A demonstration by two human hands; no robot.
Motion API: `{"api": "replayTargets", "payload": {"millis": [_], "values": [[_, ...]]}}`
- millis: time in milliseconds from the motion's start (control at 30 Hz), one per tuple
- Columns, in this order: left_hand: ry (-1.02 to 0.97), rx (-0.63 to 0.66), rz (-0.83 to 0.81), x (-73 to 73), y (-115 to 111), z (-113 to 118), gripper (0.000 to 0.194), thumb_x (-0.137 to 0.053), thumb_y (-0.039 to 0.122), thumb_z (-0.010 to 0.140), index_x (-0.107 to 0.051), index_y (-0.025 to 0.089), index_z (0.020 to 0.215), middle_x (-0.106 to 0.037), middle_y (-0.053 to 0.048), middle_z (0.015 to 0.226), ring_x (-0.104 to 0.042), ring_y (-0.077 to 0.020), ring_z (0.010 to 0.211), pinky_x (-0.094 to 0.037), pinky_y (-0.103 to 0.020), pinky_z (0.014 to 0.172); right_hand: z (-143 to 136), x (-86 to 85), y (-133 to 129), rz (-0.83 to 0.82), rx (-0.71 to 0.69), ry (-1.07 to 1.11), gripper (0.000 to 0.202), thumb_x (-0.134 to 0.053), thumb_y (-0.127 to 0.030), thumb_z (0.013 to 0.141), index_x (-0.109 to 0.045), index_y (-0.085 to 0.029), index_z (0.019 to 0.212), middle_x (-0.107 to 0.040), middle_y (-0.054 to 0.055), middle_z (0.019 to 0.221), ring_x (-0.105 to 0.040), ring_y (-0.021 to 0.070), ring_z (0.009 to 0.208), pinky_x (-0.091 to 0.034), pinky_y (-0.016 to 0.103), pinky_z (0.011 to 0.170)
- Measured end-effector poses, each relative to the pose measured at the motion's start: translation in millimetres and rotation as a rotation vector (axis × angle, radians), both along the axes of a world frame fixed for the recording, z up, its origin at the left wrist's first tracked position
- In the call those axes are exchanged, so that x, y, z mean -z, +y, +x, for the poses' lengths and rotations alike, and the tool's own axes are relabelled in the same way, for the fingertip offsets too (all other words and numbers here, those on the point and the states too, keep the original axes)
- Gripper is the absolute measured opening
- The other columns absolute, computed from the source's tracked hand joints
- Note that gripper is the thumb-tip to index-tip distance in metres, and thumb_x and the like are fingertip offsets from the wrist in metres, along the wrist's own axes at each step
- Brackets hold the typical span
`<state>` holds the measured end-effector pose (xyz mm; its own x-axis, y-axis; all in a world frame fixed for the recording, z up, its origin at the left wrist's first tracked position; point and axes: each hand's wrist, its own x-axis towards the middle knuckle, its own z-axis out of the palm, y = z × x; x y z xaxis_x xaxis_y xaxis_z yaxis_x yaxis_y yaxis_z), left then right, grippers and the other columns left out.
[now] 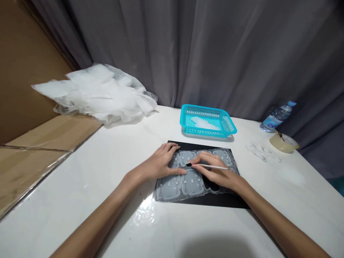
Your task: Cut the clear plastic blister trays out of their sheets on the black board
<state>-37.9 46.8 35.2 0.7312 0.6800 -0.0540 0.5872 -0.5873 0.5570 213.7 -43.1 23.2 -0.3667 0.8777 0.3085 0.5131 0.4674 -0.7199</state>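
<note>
A translucent grey sheet with several moulded, rounded-square shapes [192, 182] lies on a black board [215, 202]. My left hand [163, 161] presses on the sheet's left side, its fingers spread and the thumb stretched to the right. Over the sheet's right half, my right hand [212, 168] pinches a thin white stick-like tool [212, 166]. A small dark patch [189, 165] shows by the right fingertips; whether it is a loose piece or a gap in the sheet, I cannot tell. Bare black board shows through an opening below the right hand.
Behind the board sits a turquoise basket [232, 126] with white material inside. White sheets in clear plastic [107, 93] are heaped at the back left, by cardboard [40, 134]. To the right are a water bottle [278, 116], a tape roll [283, 144] and clear scraps [262, 153].
</note>
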Motion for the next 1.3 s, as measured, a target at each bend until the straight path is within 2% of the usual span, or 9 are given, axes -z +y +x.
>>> {"api": "replayTargets", "payload": {"millis": [100,200,333,500,600,700,867,1067,1300], "values": [[-0.066,-0.014,0.021,-1.9,3.7,-0.3,0.067,-0.069,0.076,0.082,-0.062,0.022,0.121,-0.059,-0.01,0.126,-0.051,-0.0351,0.126,-0.044,-0.048,0.107,1.1,0.2,-1.8,0.031,0.005,0.007,0.008,-0.061,-0.023,0.106,-0.068,-0.025,0.107,-0.075,0.005,0.109,-0.07,0.0222,0.105,-0.053,0.038,0.094],[-0.078,-0.029,0.005,-2.8,7.1,-0.1,0.061,-0.074,0.076,0.078,-0.061,0.023,0.105,-0.06,-0.007,0.111,-0.052,-0.0326,0.114,-0.045,-0.046,0.098,1.4,-1.7,-4.1,0.057,-0.012,0.002,0.009,-0.06,-0.021,0.106,-0.068,-0.024,0.108,-0.074,0.006,0.109,-0.069,0.0218,0.105,-0.054,0.038,0.094],[-0.056,-0.074,0.002,-2.6,5.0,0.2,0.068,-0.073,0.079,0.075,-0.057,0.022,0.11,-0.06,-0.009,0.111,-0.054,-0.0328,0.111,-0.045,-0.046,0.096,0.6,-4.3,-6.6,0.09,-0.004,0.019,0.009,-0.06,-0.02,0.106,-0.068,-0.024,0.109,-0.074,0.005,0.108,-0.07,0.0208,0.103,-0.055,0.037,0.093],[-0.043,-0.273,0.133,-2.6,-4.8,3.2,0.083,-0.072,0.085,0.068,-0.059,0.018,0.114,-0.062,-0.014,0.113,-0.057,-0.038,0.111,-0.045,-0.05,0.098,-0.4,-8.5,-8.3,0.135,0.064,0.055,0.009,-0.06,-0.019,0.105,-0.067,-0.024,0.107,-0.074,0.005,0.105,-0.071,0.021,0.102,-0.056,0.036,0.09],[-0.016,-0.338,-0.044,-5.5,-6.5,5.2,0.074,-0.075,0.081,0.068,-0.061,0.02,0.108,-0.066,-0.009,0.095,-0.062,-0.0316,0.09,-0.047,-0.042,0.079,-0.1,-10.5,-8.8,0.149,0.081,0.058,0.009,-0.06,-0.019,0.105,-0.067,-0.024,0.106,-0.074,0.005,0.104,-0.071,0.0211,0.1,-0.057,0.037,0.089],[-0.046,-0.292,-0.324,-11.5,-4.5,5.6,0.058,-0.081,0.072,0.067,-0.063,0.021,0.088,-0.062,-0.002,0.076,-0.06,-0.0238,0.071,-0.039,-0.034,0.063,0.3,-11.1,-9.5,0.142,0.083,0.063,0.008,-0.061,-0.019,0.105,-0.067,-0.024,0.107,-0.074,0.004,0.104,-0.072,0.0204,0.1,-0.057,0.035,0.089],[-0.386,-0.291,-0.493,-21.6,-6.5,7.3,0.059,-0.092,0.052,0.059,-0.065,0.018,0.098,-0.068,-0.005,0.09,-0.063,-0.0255,0.084,-0.045,-0.034,0.071,-0.6,-11.1,-10.6,0.194,0.059,0.052,0.009,-0.06,-0.019,0.106,-0.066,-0.024,0.108,-0.075,0.005,0.107,-0.071,0.0209,0.101,-0.057,0.036,0.09],[-0.615,-0.263,-0.659,-21.5,-21.3,22.6,0.049,-0.087,0.034,0.07,-0.05,0.024,0.099,-0.061,0.004,0.084,-0.06,-0.0173,0.079,-0.048,-0.029,0.07,0.8,-8.2,-9.0,0.345,0.025,-0.006,0.012,-0.055,-0.017,0.107,-0.062,-0.023,0.114,-0.074,0.008,0.104,-0.069,0.023,0.096,-0.058,0.04,0.086],[-0.558,-0.26,-0.673,-13.2,-22.4,25.9,0.048,-0.079,0.036,0.08,-0.044,0.026,0.112,-0.059,0.004,0.085,-0.06,-0.0167,0.079,-0.048,-0.029,0.07,1.7,-8.0,-8.2,0.342,0.005,-0.066,0.011,-0.052,-0.016,0.108,-0.06,-0.024,0.112,-0.073,0.009,0.102,-0.067,0.0233,0.093,-0.057,0.04,0.084]]}}
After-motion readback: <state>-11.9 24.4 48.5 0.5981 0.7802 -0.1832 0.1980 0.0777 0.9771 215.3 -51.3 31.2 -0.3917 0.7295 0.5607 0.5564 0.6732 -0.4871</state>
